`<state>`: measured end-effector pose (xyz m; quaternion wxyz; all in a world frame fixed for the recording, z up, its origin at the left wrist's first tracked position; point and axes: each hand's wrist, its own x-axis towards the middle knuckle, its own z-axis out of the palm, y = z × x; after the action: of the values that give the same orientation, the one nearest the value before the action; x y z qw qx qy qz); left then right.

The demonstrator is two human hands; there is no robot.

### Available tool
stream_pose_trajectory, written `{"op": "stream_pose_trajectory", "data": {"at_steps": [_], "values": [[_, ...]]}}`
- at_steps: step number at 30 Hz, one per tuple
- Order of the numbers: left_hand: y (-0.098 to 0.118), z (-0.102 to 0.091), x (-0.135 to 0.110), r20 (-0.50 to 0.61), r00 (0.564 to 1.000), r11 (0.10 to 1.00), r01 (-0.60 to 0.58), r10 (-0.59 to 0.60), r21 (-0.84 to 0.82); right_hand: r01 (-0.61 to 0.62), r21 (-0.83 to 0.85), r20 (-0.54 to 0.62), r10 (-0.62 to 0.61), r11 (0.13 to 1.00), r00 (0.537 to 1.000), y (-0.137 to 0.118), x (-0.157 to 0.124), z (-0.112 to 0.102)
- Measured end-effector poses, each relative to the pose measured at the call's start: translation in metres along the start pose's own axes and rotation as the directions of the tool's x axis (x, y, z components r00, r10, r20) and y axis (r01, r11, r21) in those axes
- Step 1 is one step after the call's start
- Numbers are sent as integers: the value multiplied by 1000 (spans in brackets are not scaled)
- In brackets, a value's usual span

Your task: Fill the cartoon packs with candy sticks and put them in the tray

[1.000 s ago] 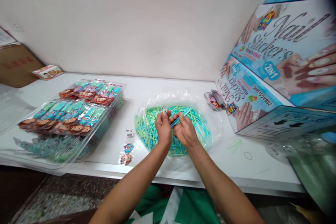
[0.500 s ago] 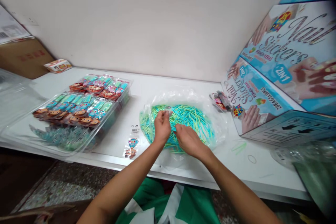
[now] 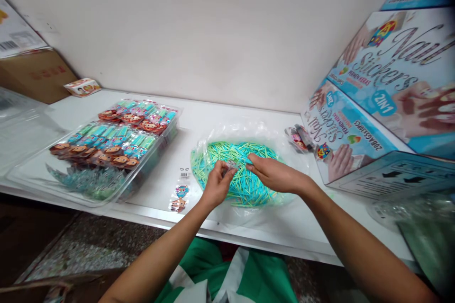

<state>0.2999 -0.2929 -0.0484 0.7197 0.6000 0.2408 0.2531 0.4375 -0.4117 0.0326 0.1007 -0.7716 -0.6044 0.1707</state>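
Pinches a clear plastic piece (image 3: 232, 165) in the left hand (image 3: 217, 183), thumb against fingers. Holds the right hand (image 3: 273, 173) just beside it, fingers close together; cannot tell whether gripping anything. Has green and blue sticks (image 3: 254, 190) heaped in a clear bag (image 3: 245, 129) beneath both hands, a printed packet (image 3: 179, 196) left of them, a clear tub (image 3: 93, 203) farther left.

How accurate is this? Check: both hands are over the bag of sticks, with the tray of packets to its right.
Wrong side: the head view shows the tray of packets left of the bag of sticks. The left hand and right hand are over the bag.
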Motion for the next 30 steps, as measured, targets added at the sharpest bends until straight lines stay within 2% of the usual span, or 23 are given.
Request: {"op": "stream_pose_trajectory", "data": {"at_steps": [4, 10, 17, 20, 22, 24, 26, 28, 30], "values": [[1, -7, -5, 96, 977, 939, -211, 192, 273, 34, -34, 82, -31, 999, 996, -4, 1, -5], [6, -16, -8, 165, 956, 874, -290, 244, 390, 26, -90, 206, -7, 996, 979, -4, 4, -4], [-1, -24, -9, 256, 916, 792, -396, 308, 465, 59, -85, 269, -34, 995, 963, -7, 9, -5], [-4, -25, -8, 332, 878, 707, -475, 344, 524, 29, -130, 280, 9, 991, 960, -11, 9, 1], [-3, -24, -8, 386, 851, 635, -523, 355, 569, 12, -131, 247, 21, 991, 969, -13, 9, 8], [0, -22, -10, 428, 838, 575, -545, 340, 610, 5, -115, 198, 17, 993, 980, -15, 8, 13], [5, -18, -15, 457, 843, 557, -534, 285, 637, 8, -106, 182, 12, 994, 983, -17, 8, 13], [9, -15, -22, 477, 859, 598, -485, 187, 638, 48, -85, 242, -26, 995, 970, -17, 7, 6], [10, -12, -28, 481, 873, 709, -390, 81, 588, 119, -10, 318, -109, 993, 942, -16, 6, -3]]}}
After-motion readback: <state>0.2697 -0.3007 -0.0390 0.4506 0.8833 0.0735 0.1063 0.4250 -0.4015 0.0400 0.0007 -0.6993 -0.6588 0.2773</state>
